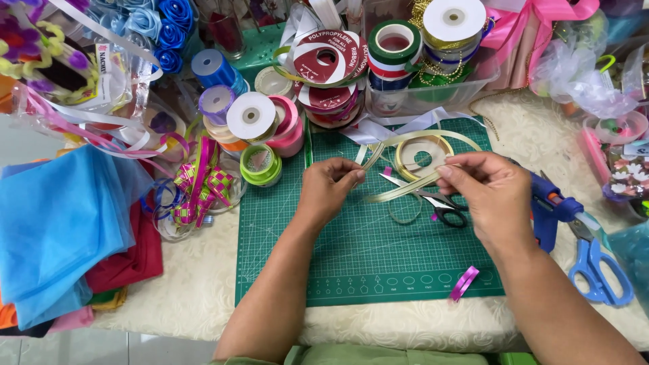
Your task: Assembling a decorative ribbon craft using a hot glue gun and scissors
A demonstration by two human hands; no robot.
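Above a green cutting mat [351, 257], my left hand [328, 189] and my right hand [490, 192] each pinch a pale gold ribbon [405, 188] stretched between them. The ribbon runs back to a gold ribbon spool [423, 157] lying flat on the mat behind my hands. Black-handled scissors [439, 206] lie on the mat just under the ribbon, near my right hand. A short magenta ribbon scrap [464, 282] lies at the mat's front right.
Several ribbon spools [260, 122] crowd the back, some in a clear tub [433, 81]. Blue fabric [61, 223] is piled at left. A blue glue gun [547, 206] and blue scissors [598, 270] lie at right.
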